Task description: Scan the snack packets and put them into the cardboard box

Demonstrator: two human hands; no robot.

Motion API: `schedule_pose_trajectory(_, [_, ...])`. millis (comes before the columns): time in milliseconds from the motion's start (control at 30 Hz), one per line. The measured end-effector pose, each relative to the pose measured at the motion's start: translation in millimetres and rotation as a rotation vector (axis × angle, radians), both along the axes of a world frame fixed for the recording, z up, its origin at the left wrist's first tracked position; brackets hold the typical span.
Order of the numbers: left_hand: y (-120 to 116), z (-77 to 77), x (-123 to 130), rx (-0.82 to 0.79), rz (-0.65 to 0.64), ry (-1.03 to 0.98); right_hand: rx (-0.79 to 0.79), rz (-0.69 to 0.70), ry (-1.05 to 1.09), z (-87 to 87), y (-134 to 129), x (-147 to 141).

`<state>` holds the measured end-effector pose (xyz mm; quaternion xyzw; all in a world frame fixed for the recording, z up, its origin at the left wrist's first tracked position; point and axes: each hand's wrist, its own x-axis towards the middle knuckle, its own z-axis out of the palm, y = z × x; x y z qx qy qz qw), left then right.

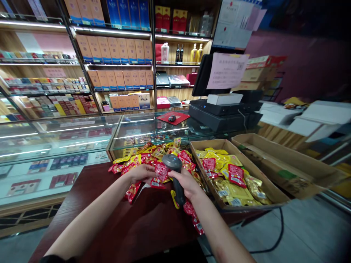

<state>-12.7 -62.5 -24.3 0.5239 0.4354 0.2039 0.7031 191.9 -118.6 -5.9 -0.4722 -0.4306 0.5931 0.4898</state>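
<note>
My right hand (187, 182) is wrapped round the grip of a dark grey handheld barcode scanner (178, 190). The scanner's head faces away, over the snack packets. Just left of it, my left hand (142, 173) is closed on the edge of a red snack packet (161, 173), close to the scanner. Around both hands lies a loose pile of red and yellow snack packets (134, 162) on the dark red table (109, 219). A few red packets (196, 221) lie below my right wrist, partly hidden by it.
Right of the pile, a cardboard box (216, 197) holds yellow, gold and red packets, with another cardboard box (282, 160) beside it. Behind are a glass display counter (139, 126), a mouse (172, 118) and a checkout terminal (214, 73). A cable (282, 226) hangs at right.
</note>
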Motion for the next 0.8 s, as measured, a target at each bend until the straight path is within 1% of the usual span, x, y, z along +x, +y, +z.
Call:
schedule_pose_trajectory(67, [6.7,0.1,-1.7,-0.059,0.097,-0.057,0.003,-0.049,-0.046,2.0,-4.8,-3.6])
schedule_pose_trajectory(133, [13.7,1.1,-2.6,-0.095,0.199,-0.1,0.004,-0.069,-0.067,2.6,-10.2,-7.6])
schedule_pose_trajectory(233, [22.5,3.2,-2.0,-0.102,0.285,-0.118,0.031,-0.041,-0.043,2.1,-18.8,-15.1])
schedule_pose_trajectory(300, [26.7,2.8,-0.5,-0.099,0.31,-0.118,0.009,0.005,0.021,0.7,-24.9,-21.1])
schedule_pose_trajectory(367, [29.4,0.4,1.7,-0.096,0.33,-0.126,-0.05,0.043,0.092,-2.1,-31.1,-27.6])
schedule_pose_trajectory(433, [30.9,-2.9,4.2,-0.094,0.348,-0.136,-0.085,0.052,0.118,-6.6,-37.0,-34.1])
schedule_pose_trajectory(567, [32.9,-4.4,7.8,-0.079,0.377,-0.166,-0.034,0.031,0.034,-18.7,-45.4,-43.3])
schedule_pose_trajectory(700, [36.6,2.8,6.3,-0.063,0.384,-0.163,0.025,0.062,-0.128,-28.9,-47.7,-45.2])
schedule_pose_trajectory(800, [40.1,7.4,3.1,-0.059,0.376,-0.171,0.052,0.073,-0.189,-33.2,-46.7,-44.7])
